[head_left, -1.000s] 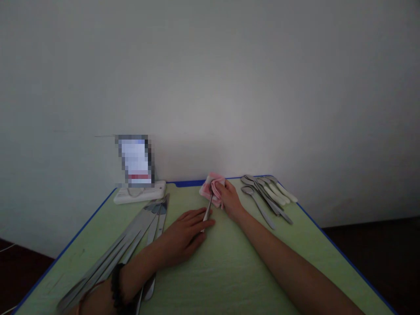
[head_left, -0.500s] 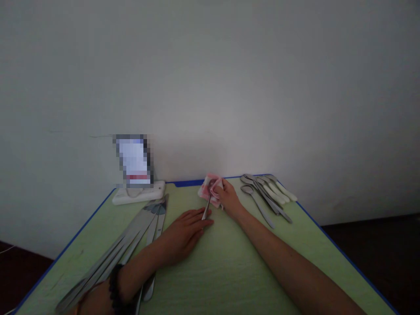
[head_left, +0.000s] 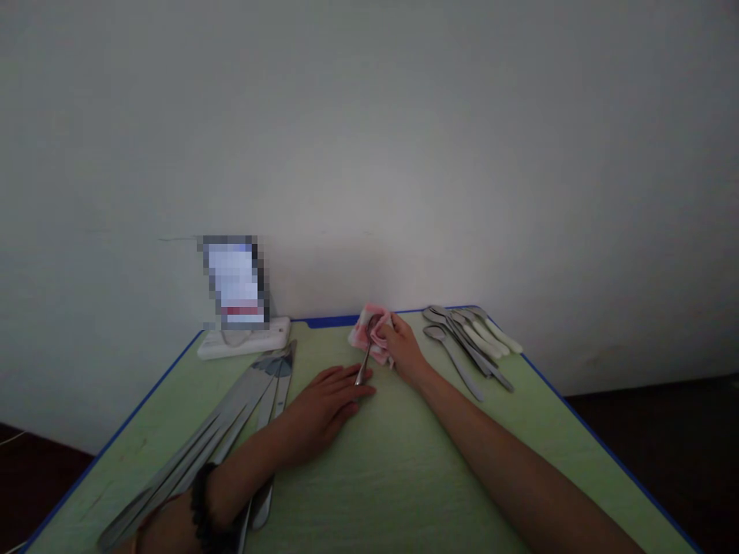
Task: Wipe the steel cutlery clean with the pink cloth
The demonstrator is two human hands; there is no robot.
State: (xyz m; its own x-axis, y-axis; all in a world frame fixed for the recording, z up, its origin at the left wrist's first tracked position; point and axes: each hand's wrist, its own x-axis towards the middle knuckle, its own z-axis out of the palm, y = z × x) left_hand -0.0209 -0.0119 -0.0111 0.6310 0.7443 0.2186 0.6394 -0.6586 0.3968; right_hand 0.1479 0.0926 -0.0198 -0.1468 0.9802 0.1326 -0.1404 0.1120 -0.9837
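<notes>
A metal spoon point(head_left: 365, 363) slants across the middle of the table, its handle end between the thumb and fingers of my left hand point(head_left: 326, 404). The bowl of the spoon rests against a pink and white cloth point(head_left: 363, 335). Closed on that cloth is my right hand point(head_left: 405, 350), with the thumb pressing a fold of it beside the bowl. Part of the cloth is hidden by my right fingers. Closest to my right hand lies a loose spoon point(head_left: 453, 362).
Several spoons and forks point(head_left: 470, 342), some with white handles, lie at the right back. Long flat metal utensils point(head_left: 202, 438) fan out under my left forearm. A blurred phone point(head_left: 236, 281) leans above a white stand point(head_left: 245, 340). The green table point(head_left: 404, 477) meets a wall behind.
Almost nothing differs. The cloth and my right hand have shifted very slightly around the spoon's bowl, which shows a little more now. My left hand stays in place on the handle.
</notes>
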